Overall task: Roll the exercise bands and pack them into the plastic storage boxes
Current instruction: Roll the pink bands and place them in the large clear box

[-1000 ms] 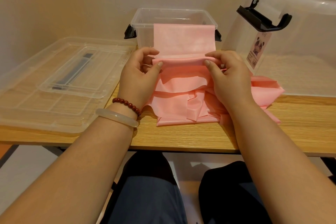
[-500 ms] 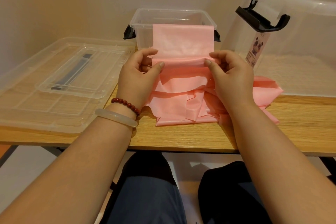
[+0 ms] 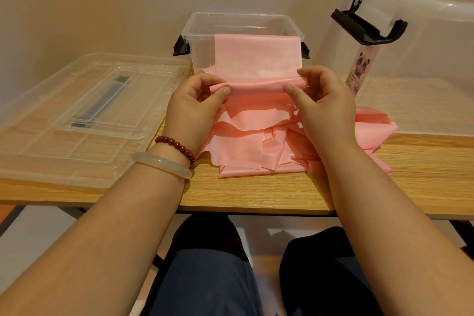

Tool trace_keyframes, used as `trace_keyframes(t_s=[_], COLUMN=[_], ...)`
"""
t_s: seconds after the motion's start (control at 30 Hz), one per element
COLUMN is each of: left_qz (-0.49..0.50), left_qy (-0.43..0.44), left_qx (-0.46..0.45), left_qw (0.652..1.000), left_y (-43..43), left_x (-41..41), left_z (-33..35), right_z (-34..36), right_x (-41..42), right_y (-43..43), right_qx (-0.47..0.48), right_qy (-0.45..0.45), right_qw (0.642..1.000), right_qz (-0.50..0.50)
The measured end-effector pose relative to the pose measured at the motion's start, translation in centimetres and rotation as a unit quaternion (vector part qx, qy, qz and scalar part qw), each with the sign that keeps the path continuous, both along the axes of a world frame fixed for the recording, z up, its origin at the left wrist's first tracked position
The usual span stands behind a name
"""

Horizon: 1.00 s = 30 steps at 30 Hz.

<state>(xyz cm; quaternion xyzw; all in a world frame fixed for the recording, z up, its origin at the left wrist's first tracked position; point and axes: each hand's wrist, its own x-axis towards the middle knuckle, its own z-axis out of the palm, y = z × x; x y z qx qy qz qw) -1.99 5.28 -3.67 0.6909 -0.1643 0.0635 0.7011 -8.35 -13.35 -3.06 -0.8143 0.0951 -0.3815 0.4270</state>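
A pink exercise band (image 3: pixel 256 56) stands up in front of a small clear storage box (image 3: pixel 200 33) with black clips. Its lower part forms a thin roll held level above the table. My left hand (image 3: pixel 195 108) pinches the roll's left end between thumb and fingers. My right hand (image 3: pixel 325 105) pinches the right end the same way. More loose pink band (image 3: pixel 246 146) lies crumpled on the wooden table (image 3: pixel 256 192) under my hands, spreading out to the right.
A large clear lid with a smaller lid on it (image 3: pixel 84 115) lies flat at the left. A big clear storage box (image 3: pixel 423 64) with a black latch and a panda label stands at the right. My knees show below the table's front edge.
The rolled edge has grown slightly thicker, and the hands have shifted a little along it. The upright part of the band stays in front of the small box.
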Motion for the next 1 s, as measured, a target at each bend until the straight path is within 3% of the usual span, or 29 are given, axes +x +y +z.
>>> trace_keyframes(t_s=[0.23, 0.7, 1.0], left_qz=[-0.011, 0.012, 0.007], left_qy=[0.032, 0.009, -0.003], left_qx=[-0.042, -0.013, 0.017], left_qw=[0.999, 1.0, 1.0], left_y=[-0.16, -0.08, -0.11], left_x=[-0.1, -0.51, -0.03], left_z=[0.18, 0.5, -0.05], right_z=[0.0, -0.12, -0.15], right_x=[-0.05, -0.06, -0.08], right_y=[-0.1, -0.16, -0.13], right_qx=[0.02, 0.021, 0.004], right_qy=[-0.014, -0.019, 0.025], right_qw=[1.0, 1.0, 1.0], right_qz=[-0.004, 0.011, 0.008])
